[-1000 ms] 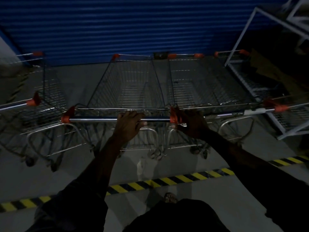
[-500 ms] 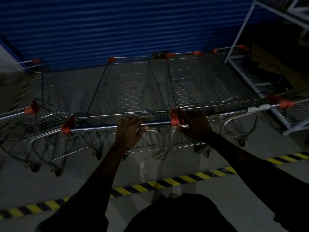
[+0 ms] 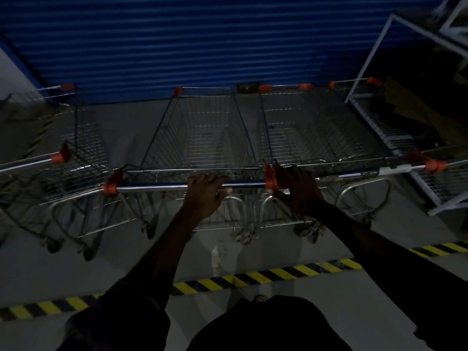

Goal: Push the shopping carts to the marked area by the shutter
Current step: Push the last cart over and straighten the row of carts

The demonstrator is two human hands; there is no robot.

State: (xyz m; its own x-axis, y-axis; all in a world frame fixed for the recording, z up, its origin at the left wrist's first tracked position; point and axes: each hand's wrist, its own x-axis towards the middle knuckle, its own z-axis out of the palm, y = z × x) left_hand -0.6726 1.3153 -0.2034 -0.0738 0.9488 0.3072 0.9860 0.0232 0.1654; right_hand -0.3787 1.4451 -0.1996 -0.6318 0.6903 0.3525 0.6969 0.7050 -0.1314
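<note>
Although the light is low, the head view makes out a row of wire shopping carts standing side by side on the grey concrete floor [image 3: 76, 272], with their front ends towards the blue roller shutter [image 3: 202, 46] at the far side. The left hand [image 3: 205, 196] grips the handle bar [image 3: 164, 185] of the middle cart [image 3: 202, 138], right of the bar's centre, fingers curled over the top and thumb pointing right beneath it. The right hand [image 3: 296, 191] holds the left end of the right cart's handle [image 3: 354, 174], fingers wrapped over it just beside the orange end cap [image 3: 269, 179] of the middle cart's bar. The two hands are close together, one on each cart, with both arms stretched forward.

The right cart [image 3: 316, 138] sits tight against the middle one, their baskets touching or nearly so along the sides. The left cart [image 3: 86, 148] stands slightly apart and angled, its handle running off the left edge. Another cart's front rim [image 3: 352, 81] shows further right, partly behind a white metal frame [image 3: 367, 59] leaning at the right.

A strip of yellow-and-black hazard tape [image 3: 253, 277] crosses the floor from left to right near the person. All the carts stand on the far side of it, between the tape and the shutter, while the person's dark-clothed body is on the near side.
</note>
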